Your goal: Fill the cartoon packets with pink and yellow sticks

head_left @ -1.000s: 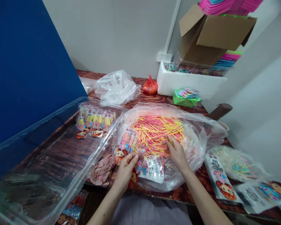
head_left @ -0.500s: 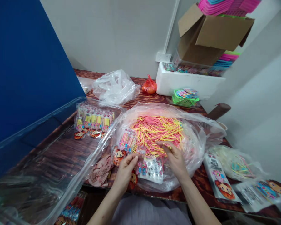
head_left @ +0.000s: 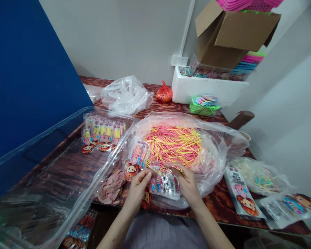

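Far left: tall blue panel (head_left: 28, 69), upright, with a large clear plastic tub (head_left: 67, 121) lying against its foot; a row of filled cartoon-face packets (head_left: 103, 133) lies in the tub's far corner. Behind: crumpled clear plastic bag (head_left: 125, 95). Front, on the dark wooden counter (head_left: 223, 205): crumpled pinkish cloth (head_left: 111, 186). Left hand (head_left: 137, 186): fingers closed in a pinch on the edge of a small clear printed pouch (head_left: 162, 181), at the near edge of the counter just in front of the body, unchanged in place over the last second. Right hand (head_left: 188, 181): a second ago it was spread in the heap; it is now drawn back toward the left hand, thumb and fingers pinching a few thin pink and yellow sticks (head_left: 177, 168) just above the pouch. By this reading, picking is finished and the sticks and pouch have come together. The pouch looks flat, glossy, limp and colourfully printed; whether its mouth is open cannot be told. Beyond: loose heap of pink and yellow sticks (head_left: 175, 143) on a wide clear plastic sheet (head_left: 219, 152). Rear: small red plastic bag (head_left: 163, 94), white foam box (head_left: 207, 90), green mesh basket (head_left: 203, 110), open brown cardboard box (head_left: 230, 34). Far right: flat printed cartoon packets (head_left: 245, 200).
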Demonstrator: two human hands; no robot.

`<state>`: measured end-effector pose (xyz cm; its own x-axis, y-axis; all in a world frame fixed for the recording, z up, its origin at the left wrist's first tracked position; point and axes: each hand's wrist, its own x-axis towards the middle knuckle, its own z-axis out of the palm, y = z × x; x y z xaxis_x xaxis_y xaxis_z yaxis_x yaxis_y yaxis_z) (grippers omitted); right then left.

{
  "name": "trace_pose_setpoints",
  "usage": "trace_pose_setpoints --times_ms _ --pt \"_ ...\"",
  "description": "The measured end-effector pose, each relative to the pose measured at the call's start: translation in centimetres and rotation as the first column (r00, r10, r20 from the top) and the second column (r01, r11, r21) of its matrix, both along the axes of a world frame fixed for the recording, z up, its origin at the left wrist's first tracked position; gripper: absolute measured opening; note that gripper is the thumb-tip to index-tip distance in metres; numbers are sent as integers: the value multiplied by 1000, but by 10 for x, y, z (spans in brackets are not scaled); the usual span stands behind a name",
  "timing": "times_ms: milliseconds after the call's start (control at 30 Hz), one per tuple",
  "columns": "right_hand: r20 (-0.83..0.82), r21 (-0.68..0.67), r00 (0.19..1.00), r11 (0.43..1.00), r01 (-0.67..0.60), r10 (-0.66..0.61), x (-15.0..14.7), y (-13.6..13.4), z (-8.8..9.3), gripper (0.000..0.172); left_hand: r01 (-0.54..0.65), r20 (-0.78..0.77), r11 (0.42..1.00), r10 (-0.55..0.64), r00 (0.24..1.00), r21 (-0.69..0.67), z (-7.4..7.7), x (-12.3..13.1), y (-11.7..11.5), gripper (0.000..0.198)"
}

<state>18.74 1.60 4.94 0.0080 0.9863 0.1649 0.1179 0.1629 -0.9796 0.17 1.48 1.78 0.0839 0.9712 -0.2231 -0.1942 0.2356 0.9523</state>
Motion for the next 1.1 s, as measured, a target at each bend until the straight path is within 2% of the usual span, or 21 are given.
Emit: trace_pose_setpoints --times_ms 167,700,1100 --pt "-6 -17 1000 1000 -5 5 -2 -4 0 24 17 3 1000 -17 1000 6 -1 1 1 30" --pt "-32 -53 999 998 -14 12 -7 -8 -1 24 -30 -32 1000 30 999 2 1 4 1 29" --pt "-35 -60 999 998 -15 13 -5 -11 -7 25 -5 -12 1000 5 1000 -12 -3 4 1 28"
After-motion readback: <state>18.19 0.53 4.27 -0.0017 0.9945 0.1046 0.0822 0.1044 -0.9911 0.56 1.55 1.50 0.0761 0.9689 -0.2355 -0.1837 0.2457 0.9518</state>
